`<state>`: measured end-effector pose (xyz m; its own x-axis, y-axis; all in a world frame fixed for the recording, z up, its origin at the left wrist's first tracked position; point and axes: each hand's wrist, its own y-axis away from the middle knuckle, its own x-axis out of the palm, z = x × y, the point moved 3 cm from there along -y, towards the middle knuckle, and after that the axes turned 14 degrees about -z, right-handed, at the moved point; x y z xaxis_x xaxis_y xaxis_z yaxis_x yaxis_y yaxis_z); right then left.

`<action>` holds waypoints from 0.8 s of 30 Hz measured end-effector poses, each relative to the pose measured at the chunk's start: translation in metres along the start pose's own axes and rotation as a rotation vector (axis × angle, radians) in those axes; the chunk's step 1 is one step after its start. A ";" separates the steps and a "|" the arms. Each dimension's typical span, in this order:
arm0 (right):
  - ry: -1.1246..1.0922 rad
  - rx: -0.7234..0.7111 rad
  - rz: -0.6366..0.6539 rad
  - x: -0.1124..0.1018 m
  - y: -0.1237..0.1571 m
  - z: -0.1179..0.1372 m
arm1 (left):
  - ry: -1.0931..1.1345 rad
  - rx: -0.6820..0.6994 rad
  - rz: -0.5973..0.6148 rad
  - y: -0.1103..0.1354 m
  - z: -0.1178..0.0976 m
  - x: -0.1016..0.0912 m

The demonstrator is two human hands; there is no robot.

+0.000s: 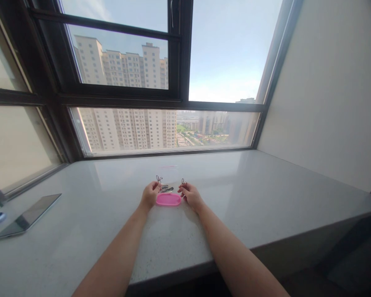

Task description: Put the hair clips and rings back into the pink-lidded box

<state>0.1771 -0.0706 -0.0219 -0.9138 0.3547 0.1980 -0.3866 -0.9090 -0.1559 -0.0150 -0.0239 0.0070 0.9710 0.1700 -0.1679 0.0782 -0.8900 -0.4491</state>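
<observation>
From the head camera, two bare hands work close together over a pale, glossy counter point(105, 206) below a window point(225, 53). The left hand point(150, 194) has its thumb and fingertips pinched together on a thin, dark looped cord point(159, 179), whose loops point up and away from the person. The right hand point(190, 195), its fingers curled and nearly closed, pinches a second looped cord point(183, 181), also pointing upward. Between the hands sits a shallow pink tray point(168, 200) with rounded ends, its long axis running left to right, roughly parallel to the window. Just beyond it lies a dark bundle point(167, 189), stretched mostly sideways; its details are too small to tell. Farther back, a thin pink strip point(168, 167) lies crosswise. Well to the left, a flat dark tablet point(31, 215) slants away toward the window.
</observation>
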 end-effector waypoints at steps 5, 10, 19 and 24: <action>0.003 0.000 -0.005 -0.001 -0.002 -0.002 | -0.028 -0.006 -0.032 -0.002 0.004 0.000; -0.001 -0.025 -0.084 0.000 -0.006 -0.005 | -0.057 -0.018 -0.083 -0.004 0.008 -0.002; -0.026 -0.104 -0.365 -0.009 -0.061 -0.005 | -0.056 -0.104 -0.249 -0.030 0.017 -0.010; -0.042 -0.089 -0.267 0.005 -0.095 -0.019 | -0.030 -0.143 -0.221 -0.053 0.036 0.005</action>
<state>0.2068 0.0213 -0.0249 -0.7729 0.5680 0.2830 -0.6241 -0.7610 -0.1772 -0.0226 0.0392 -0.0023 0.9199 0.3773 -0.1067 0.3206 -0.8804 -0.3493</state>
